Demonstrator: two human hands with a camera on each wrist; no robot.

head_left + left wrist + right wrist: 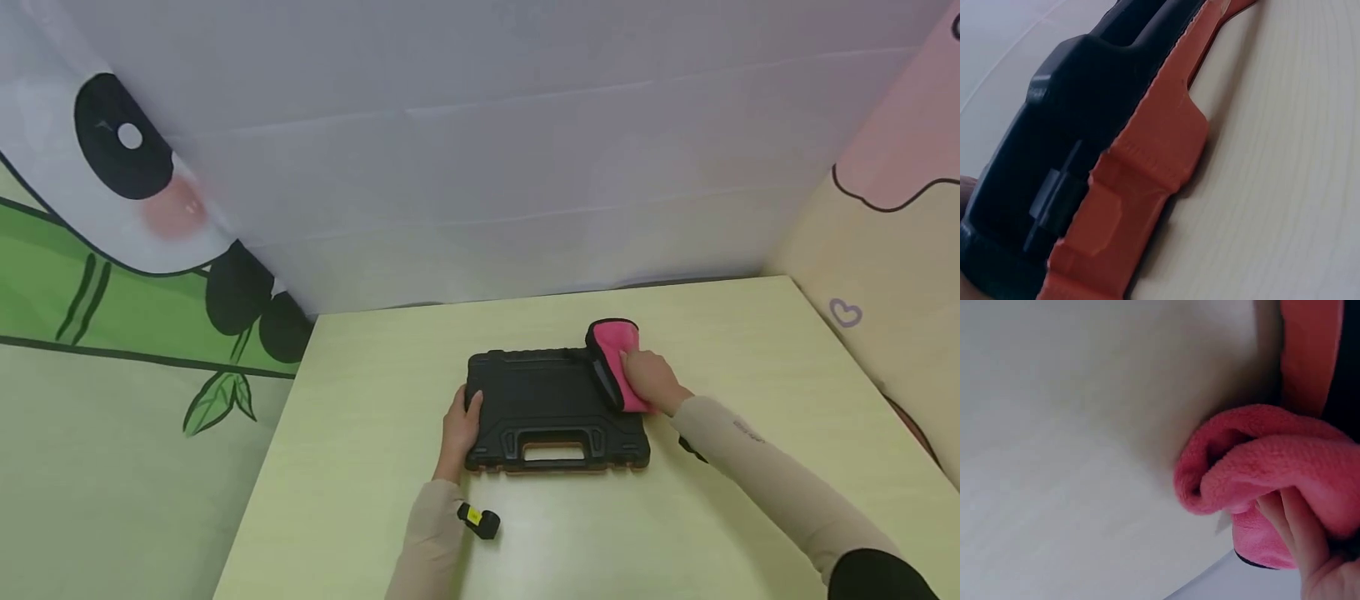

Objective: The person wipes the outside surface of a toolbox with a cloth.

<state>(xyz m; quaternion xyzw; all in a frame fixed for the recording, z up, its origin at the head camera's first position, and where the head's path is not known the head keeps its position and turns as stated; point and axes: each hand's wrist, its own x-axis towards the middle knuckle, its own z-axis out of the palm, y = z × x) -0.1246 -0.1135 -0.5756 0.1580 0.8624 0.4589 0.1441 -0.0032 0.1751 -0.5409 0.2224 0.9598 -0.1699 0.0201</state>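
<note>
A black plastic tool case (pixel 540 392) with an orange underside (pixel 1147 144) lies flat on the table, its handle toward me. My left hand (pixel 459 429) holds the case's left edge, thumb on top and fingers along the side. In the left wrist view only slivers of that hand show at the left. My right hand (pixel 651 379) grips a pink cloth (pixel 618 354) with a black border, bunched over the case's upper right part. The right wrist view shows the cloth's fluffy folds (pixel 1260 469) hanging over the case's side, the fingers (pixel 1300 525) tucked into them.
The pale wood-grain table (pixel 360 417) reaches back to a white sheet wall (pixel 480 192). Printed panels stand on both sides, the left one with a green cartoon drawing (pixel 135 292). A small black wrist camera with a yellow label (pixel 478 520) sits at the left sleeve.
</note>
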